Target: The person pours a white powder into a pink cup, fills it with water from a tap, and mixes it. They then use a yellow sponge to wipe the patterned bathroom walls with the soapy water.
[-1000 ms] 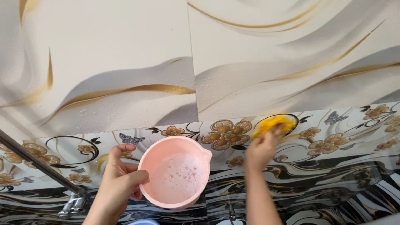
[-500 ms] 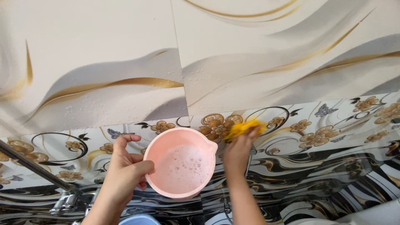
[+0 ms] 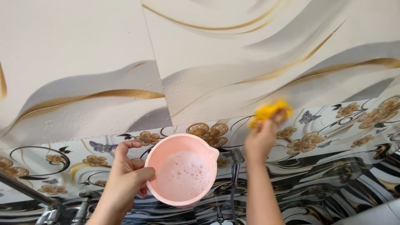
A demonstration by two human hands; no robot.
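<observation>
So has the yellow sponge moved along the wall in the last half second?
Yes. The yellow sponge went right and up, from beside the gold flower tile motif to the tile border's top edge.

The room is brightly and evenly lit, with soft daylight-like light that seems to come from the left and above. The glossy wall tiles (image 3: 250, 54) catch a mild sheen rather than hard glare, and small water droplets on them stand out clearly. Shadows are faint: a soft one lies inside the pink bowl (image 3: 182, 170) along its near wall. The foam in the bowl is sharp. The right hand (image 3: 261, 139) and the yellow sponge (image 3: 268, 111) are smeared by motion blur, edges lost. The left hand (image 3: 125, 179) is crisp. Tile joints tilt and bow toward the frame edges, a wide-lens stretch. Colours look warm and slightly washed out.
</observation>
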